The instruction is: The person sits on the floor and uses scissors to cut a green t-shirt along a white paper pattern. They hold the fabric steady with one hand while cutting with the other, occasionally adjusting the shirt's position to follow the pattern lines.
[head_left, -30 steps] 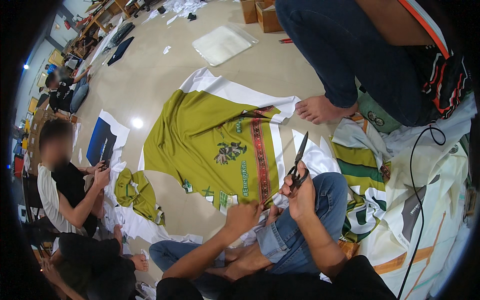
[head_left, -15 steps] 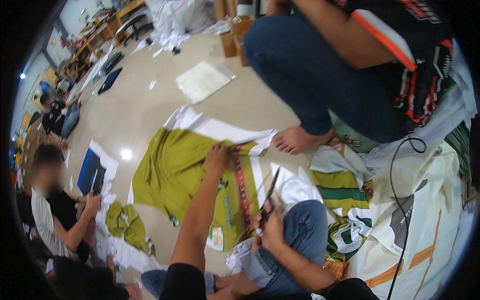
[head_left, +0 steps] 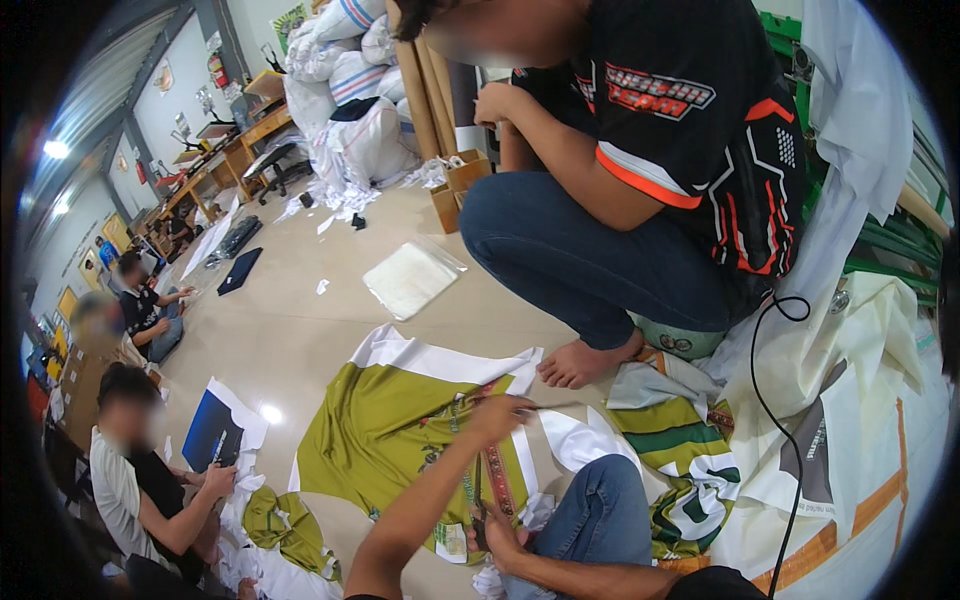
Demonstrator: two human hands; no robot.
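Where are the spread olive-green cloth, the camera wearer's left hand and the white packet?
Olive-green cloth (head_left: 385,432), head view: middle of its green area.
Left hand (head_left: 496,418), head view: back of the hand.
White packet (head_left: 411,280), head view: its upper face.

Dark scissors (head_left: 479,512) are held in the right hand (head_left: 505,543), blades pointed forward over olive-green cloth (head_left: 370,420). The left hand (head_left: 500,417), blurred, is stretched over the cloth beyond the right hand; whether anything is gripped there cannot be told. A co-worker's bare foot (head_left: 588,363) is planted just beyond the left hand, and a flat white packet (head_left: 412,280) is laid farther off, to that hand's left
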